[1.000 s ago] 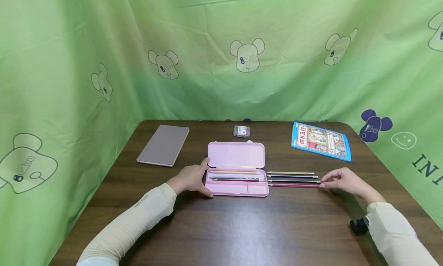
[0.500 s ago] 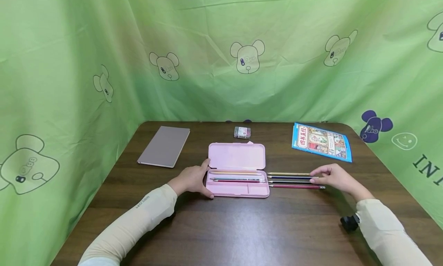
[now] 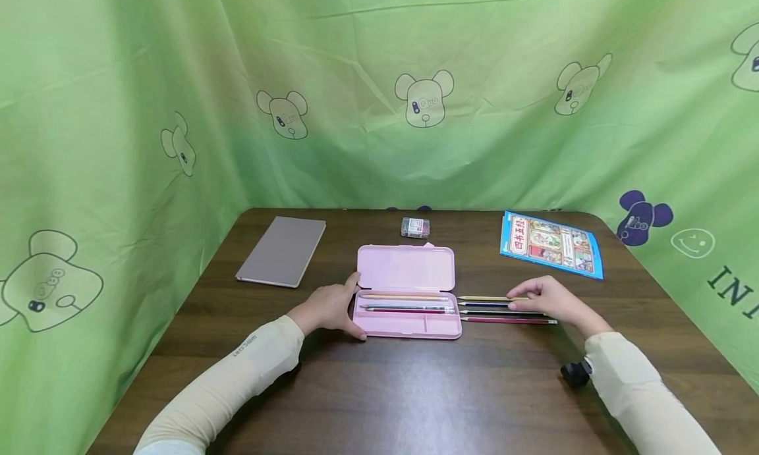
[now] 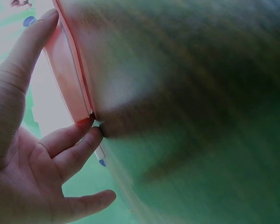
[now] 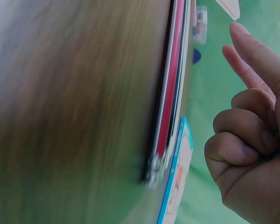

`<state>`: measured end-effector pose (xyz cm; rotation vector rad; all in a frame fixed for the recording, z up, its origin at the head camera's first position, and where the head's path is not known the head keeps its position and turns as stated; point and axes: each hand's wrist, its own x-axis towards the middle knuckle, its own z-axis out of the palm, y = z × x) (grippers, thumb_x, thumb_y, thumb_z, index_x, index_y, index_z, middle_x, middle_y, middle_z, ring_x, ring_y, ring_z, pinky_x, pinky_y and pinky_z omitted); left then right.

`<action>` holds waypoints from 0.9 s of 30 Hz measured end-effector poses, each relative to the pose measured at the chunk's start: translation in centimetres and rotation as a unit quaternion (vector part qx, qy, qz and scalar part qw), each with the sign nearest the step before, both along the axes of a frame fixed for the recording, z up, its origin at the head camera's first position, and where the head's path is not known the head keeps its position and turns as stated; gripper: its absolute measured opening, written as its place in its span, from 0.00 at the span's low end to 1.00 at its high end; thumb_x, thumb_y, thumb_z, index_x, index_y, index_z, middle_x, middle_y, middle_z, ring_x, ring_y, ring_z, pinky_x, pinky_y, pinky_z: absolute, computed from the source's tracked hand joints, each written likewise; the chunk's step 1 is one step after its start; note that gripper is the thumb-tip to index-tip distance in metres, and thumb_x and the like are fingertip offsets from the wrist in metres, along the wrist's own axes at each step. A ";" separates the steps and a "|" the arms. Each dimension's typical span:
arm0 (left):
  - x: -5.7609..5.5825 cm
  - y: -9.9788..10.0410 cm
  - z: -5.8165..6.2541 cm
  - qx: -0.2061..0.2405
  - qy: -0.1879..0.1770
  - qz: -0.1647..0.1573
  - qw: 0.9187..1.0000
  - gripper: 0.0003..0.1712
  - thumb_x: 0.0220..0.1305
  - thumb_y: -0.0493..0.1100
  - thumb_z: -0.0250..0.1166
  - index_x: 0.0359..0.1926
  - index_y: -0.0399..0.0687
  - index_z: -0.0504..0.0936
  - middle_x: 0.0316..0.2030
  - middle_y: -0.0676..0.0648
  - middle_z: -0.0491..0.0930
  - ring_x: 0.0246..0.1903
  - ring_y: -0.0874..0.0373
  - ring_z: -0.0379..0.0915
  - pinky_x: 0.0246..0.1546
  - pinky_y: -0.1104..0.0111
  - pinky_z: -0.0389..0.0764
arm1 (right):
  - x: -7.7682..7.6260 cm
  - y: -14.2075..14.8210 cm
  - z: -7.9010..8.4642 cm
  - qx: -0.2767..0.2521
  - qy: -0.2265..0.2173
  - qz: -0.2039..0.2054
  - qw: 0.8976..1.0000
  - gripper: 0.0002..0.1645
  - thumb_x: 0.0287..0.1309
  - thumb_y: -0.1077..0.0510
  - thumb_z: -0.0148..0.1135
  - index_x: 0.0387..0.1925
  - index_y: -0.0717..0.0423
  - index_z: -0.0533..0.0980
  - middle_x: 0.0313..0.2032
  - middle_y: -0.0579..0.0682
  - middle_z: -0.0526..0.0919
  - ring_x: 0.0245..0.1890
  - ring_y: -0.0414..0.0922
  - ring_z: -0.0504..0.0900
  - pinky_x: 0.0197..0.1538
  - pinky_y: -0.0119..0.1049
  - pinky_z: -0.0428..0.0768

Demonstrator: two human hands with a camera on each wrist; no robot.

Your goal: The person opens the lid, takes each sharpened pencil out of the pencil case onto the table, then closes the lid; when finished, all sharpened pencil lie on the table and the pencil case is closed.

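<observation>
A pink pencil case (image 3: 388,324) lies on the wooden table with its lid (image 3: 406,268) folded back. Inside it are a light orange pencil (image 3: 403,298), a teal one and a red one. My left hand (image 3: 326,307) holds the case's left end, thumb at the front corner and fingertips at the other corner. Right of the case several pencils lie side by side, from a yellow pencil (image 3: 481,298) to a red pencil (image 3: 504,321). Over their eraser ends hovers my right hand (image 3: 551,300), nothing in it; index finger and thumb reach out, the other fingers are curled.
Behind the case stands a small clear box (image 3: 416,228). A grey notebook (image 3: 281,251) lies at the back left, a blue-edged booklet (image 3: 551,244) at the back right. Green printed cloth (image 3: 356,159) walls in the table (image 3: 415,396) behind and at both sides.
My right hand has moved left along the row of pencils, away from the red pencil's eraser end toward the case. My left hand has stayed on the case.
</observation>
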<state>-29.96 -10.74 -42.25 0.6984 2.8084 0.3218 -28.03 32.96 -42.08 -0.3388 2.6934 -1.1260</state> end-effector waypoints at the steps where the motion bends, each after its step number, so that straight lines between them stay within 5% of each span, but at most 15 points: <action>1: 0.0 0.0 0.0 0.000 0.000 0.000 1.000 0.75 0.27 0.70 0.74 0.70 0.40 0.46 0.58 0.46 0.74 0.51 0.50 0.75 0.50 0.57 0.73 | -0.2 -0.3 0.0 0.001 0.002 0.002 1.000 0.20 0.47 0.52 0.70 0.38 0.63 0.81 0.11 0.39 0.57 0.13 0.34 0.54 0.18 0.31 0.59; 13: -0.1 -0.1 0.1 0.000 0.001 -0.001 1.000 0.75 0.28 0.70 0.74 0.70 0.39 0.46 0.57 0.45 0.74 0.51 0.49 0.75 0.50 0.57 0.74 | -1.9 -3.1 0.1 0.009 0.011 0.036 0.999 0.20 0.47 0.51 0.70 0.39 0.62 0.82 0.11 0.41 0.66 0.14 0.34 0.56 0.21 0.30 0.63; 27: 0.0 0.0 0.0 0.000 0.008 -0.002 1.000 0.74 0.26 0.71 0.74 0.69 0.40 0.48 0.55 0.47 0.77 0.48 0.49 0.76 0.47 0.57 0.75 | -3.2 -7.3 -0.3 -0.010 -0.004 0.090 0.996 0.16 0.48 0.52 0.69 0.37 0.57 0.83 0.11 0.40 0.57 0.13 0.35 0.53 0.20 0.29 0.59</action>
